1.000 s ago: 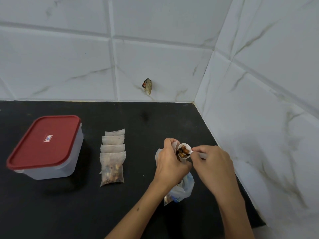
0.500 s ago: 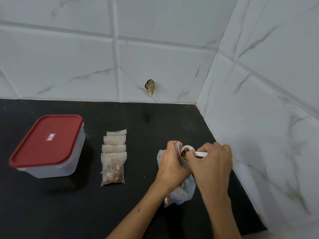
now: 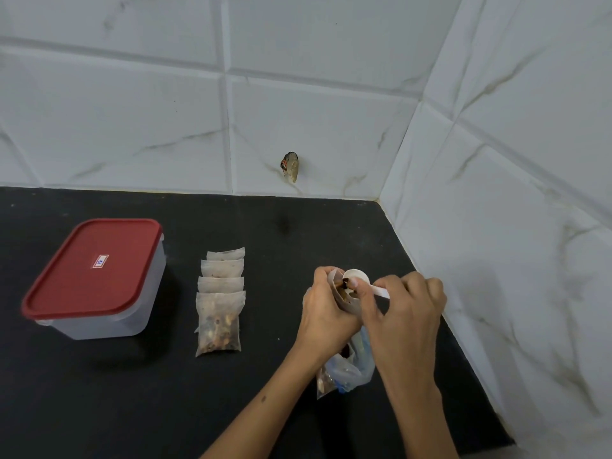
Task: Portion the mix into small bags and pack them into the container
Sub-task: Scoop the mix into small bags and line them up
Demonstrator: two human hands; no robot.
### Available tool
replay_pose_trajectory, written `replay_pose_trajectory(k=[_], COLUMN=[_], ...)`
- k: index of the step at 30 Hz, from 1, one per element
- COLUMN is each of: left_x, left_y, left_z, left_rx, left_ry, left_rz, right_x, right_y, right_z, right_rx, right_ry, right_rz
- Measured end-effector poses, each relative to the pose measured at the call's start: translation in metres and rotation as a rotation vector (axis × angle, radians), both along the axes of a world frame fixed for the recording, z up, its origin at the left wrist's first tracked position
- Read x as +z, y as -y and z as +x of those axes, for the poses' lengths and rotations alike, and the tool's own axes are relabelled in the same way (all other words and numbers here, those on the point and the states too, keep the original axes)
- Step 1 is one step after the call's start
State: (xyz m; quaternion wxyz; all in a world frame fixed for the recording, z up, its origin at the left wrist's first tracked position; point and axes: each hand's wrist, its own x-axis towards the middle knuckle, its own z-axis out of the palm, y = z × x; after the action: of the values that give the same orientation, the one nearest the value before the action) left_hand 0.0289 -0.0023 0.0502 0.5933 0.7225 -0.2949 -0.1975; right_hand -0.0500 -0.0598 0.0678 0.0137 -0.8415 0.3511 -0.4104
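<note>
Left hand (image 3: 326, 309): its fingers are curled round a small bag (image 3: 344, 298) and hold its mouth open, near the right side of the table (image 3: 132, 409).
Right hand (image 3: 405, 313): it pinches the handle of a white scoop (image 3: 359, 280), with the bowl tipped at the bag's mouth. One finger looks to be pushing the brown bits out.
Mix: a few bits sit at the scoop's lip, right at the bag's mouth. How full the bag is I cannot tell.
Big bag (image 3: 347, 372): the clear one with the rest of the mix lies on the table, just under the hands.
Filled bags (image 3: 219, 321): they lie in a row to the left, each one partly over the next. Only the nearest shows its whole side.
Box (image 3: 96, 279): far left, red lid on. No bags are packed yet.
How to do it well: I think the scoop should stay right over the mouth and tip slowly. The left hand should keep the mouth wide and the bag upright, so nothing falls on the table.
Watch out: the bag is soft, so a hard squeeze could close the mouth or spill the mix.
</note>
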Motion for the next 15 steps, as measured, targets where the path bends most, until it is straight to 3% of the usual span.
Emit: replay_pose_trajectory(k=[15], left_x=[0.0052], left_y=[-0.0029], left_z=[0.0044], left_rx=[0.023], left_ry=[-0.058], left_rz=[-0.064], right_x=[-0.0032], right_y=[-0.0067], right_z=[-0.0079], right_rx=[0.194], right_ry=[0.009], right_rz=[-0.248])
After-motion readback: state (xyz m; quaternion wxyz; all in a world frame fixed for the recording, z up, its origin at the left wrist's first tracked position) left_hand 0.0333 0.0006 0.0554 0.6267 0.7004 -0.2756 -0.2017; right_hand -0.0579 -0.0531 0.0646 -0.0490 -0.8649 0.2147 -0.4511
